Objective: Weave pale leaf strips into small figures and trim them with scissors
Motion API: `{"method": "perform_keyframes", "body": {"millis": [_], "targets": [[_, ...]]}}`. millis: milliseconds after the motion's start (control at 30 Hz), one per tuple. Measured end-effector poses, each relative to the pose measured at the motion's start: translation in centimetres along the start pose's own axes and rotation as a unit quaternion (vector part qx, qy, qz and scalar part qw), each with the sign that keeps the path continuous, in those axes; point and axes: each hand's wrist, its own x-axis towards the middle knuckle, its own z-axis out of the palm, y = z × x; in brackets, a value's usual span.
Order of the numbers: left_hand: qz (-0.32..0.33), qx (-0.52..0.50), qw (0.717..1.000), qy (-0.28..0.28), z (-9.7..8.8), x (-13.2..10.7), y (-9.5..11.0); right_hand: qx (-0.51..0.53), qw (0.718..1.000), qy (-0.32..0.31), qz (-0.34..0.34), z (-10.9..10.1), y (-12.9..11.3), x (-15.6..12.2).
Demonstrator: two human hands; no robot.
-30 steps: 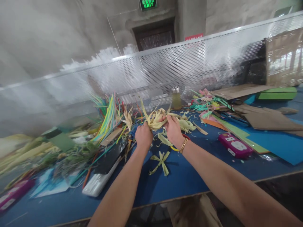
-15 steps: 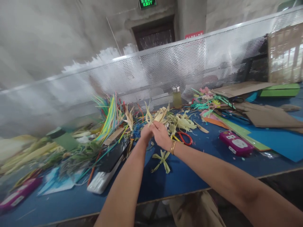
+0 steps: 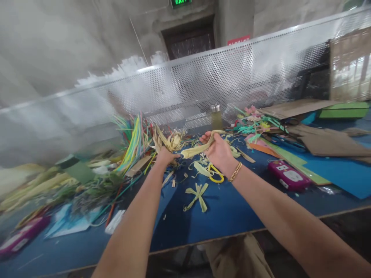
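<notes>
Far left of the hands: straws [image 3: 135, 144], standing up in a sheaf. Left hand [image 3: 165, 158] next, thumb stuck out to the right; its fingers are mostly hidden, so can't tell how tightly they close or on what. Bunch [image 3: 174, 142] of dry husk sits just far of that hand, overlapping it in view; can't tell if it's gripped. Its tips fan left and far, the crumpled mass is on the right.

Strip [image 3: 197, 150] is between the hands, up over the counter [image 3: 214, 222]. Long axis runs left-near to right-far: broad end points left at the left thumb, looks near it, contact unclear; narrow end bends over the right hand and trails right. From the left hand it lies to the right; from the right hand, mostly left. Right hand is the nearer one, since it's holding the strip, which crosses the palm side, fingers curled, hand narrow around it.

Cross [image 3: 198, 197] lies flat on the counter, near of the strip, arms splayed diagonally. Yellow loop [image 3: 216, 174] just left of the right wrist. Bottle [image 3: 216, 116] upright, far. Purple box [image 3: 287, 175] well right.
</notes>
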Motion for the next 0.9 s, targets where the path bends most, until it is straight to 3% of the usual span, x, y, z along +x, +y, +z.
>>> {"method": "perform_keyframes", "body": {"millis": [100, 167, 200, 267, 300, 367, 400, 467, 500, 567, 633, 733, 800, 900], "targets": [[0.036, 0.119, 0.992, 0.032, -0.7, -1.7, 2.3, -0.046, 0.997, 0.063, 0.016, -1.2, 0.1, 0.6], [0.111, 0.084, 0.987, 0.075, -0.9, -3.5, 3.7, -0.060, 0.997, 0.055, 0.019, -1.6, 0.2, 0.8], [0.134, 0.029, 0.989, 0.060, -0.8, -4.5, 4.4, -0.060, 0.997, 0.033, 0.021, -1.7, 0.3, 0.8], [0.068, -0.126, 0.988, -0.063, -0.5, -6.4, 5.4, -0.063, 0.997, -0.032, 0.025, -1.7, 0.2, 0.8], [0.013, -0.198, 0.969, -0.146, -0.3, -7.2, 5.8, -0.069, 0.995, -0.065, 0.027, -1.7, 0.1, 0.8], [-0.065, -0.302, 0.895, -0.322, 0.1, -8.6, 6.4, -0.088, 0.989, -0.116, 0.029, -1.7, 0.1, 0.7], [-0.085, -0.341, 0.856, -0.379, 0.2, -9.1, 6.5, -0.098, 0.986, -0.131, 0.029, -1.7, 0.1, 0.7], [-0.099, -0.393, 0.797, -0.447, 0.4, -9.7, 6.7, -0.122, 0.983, -0.136, 0.023, -1.7, 0.2, 0.8], [-0.098, -0.409, 0.784, -0.457, 0.6, -9.8, 6.6, -0.137, 0.982, -0.126, 0.019, -1.8, 0.2, 0.9], [-0.088, -0.425, 0.795, -0.424, 1.1, -9.8, 6.5, -0.172, 0.981, -0.084, 0.022, -1.9, 0.4, 1.0], [-0.077, -0.435, 0.836, -0.326, 2.0, -9.6, 6.4, -0.217, 0.974, -0.045, 0.045, -1.9, 0.9, 1.0], [-0.072, -0.442, 0.875, -0.185, 3.4, -9.1, 6.4, -0.301, 0.948, -0.066, 0.073, -2.1, 2.0, 0.5], [-0.064, -0.437, 0.885, -0.147, 4.0, -9.0, 6.4, -0.329, 0.938, -0.087, 0.059, -2.3, 2.9, 0.1], [-0.050, -0.423, 0.895, -0.133, 4.2, -9.2, 6.3, -0.311, 0.944, -0.100, 0.039, -2.8, 4.1, 0.0]]}}
